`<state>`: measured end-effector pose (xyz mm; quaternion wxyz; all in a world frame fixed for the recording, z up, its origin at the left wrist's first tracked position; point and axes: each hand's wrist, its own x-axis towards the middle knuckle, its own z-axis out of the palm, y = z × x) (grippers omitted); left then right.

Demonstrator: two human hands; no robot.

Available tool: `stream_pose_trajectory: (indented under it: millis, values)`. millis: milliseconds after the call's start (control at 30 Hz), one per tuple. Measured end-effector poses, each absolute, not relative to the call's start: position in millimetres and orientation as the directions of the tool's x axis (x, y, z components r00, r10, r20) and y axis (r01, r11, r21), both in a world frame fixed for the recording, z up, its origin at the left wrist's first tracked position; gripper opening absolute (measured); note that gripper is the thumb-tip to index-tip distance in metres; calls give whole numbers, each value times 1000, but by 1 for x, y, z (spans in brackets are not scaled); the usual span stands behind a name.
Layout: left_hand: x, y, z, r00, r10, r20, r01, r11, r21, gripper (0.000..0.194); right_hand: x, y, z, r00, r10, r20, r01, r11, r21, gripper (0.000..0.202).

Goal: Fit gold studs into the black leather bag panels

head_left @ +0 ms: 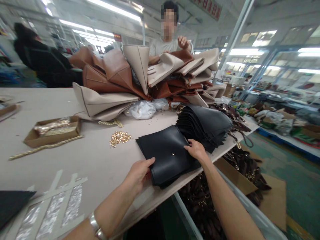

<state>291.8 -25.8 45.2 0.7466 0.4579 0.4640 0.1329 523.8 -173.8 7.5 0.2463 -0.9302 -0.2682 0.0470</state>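
Note:
A stack of black leather-like pieces (167, 150) lies near the table's front edge, its top sheet showing a small gold fitting. My left hand (141, 170) grips the stack's left side, thumb on top and fingers underneath. At the right side, my right hand (196, 149) pinches the edge of the black pieces. Just behind, a taller fanned stack of black pieces (205, 123) touches this one. A pile of small gold fittings (120, 138) rests to the left.
Brown and beige bag parts (107, 78) are heaped at the back, with a person (165, 43) behind. A cardboard tray (53, 130) of gold chains stands left. Dark straps (242, 160) fill boxes below the table's right edge. Taped clear film (52, 206) lies front left.

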Motion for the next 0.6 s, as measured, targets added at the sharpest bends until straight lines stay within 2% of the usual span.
stream_pose_trajectory:
  millis: [133,233,333,400,467,533,600]
  values:
    - [295,-32,40,566,631,-531,250,482,840,16,523,-177,7,851,523,48,464,-706,-534,44]
    - [300,-40,39,607,607,-514,203,507,838,25,516,-184,12,861,502,84,447,-667,-596,45]
    - [307,-46,39,607,563,-561,202,573,794,29,494,-202,22,891,414,186,429,-633,-645,49]
    - [310,-47,39,585,556,-590,207,601,772,32,469,-218,27,906,345,246,417,-619,-666,42]
    - [311,-47,37,564,565,-602,202,612,765,36,439,-235,25,927,341,157,339,-582,-739,40]
    - [308,-49,36,555,571,-605,199,615,763,40,410,-247,19,903,420,-86,147,-493,-858,49]
    - [299,-51,36,553,570,-607,194,621,759,42,390,-254,10,812,527,-252,-60,-354,-934,53]
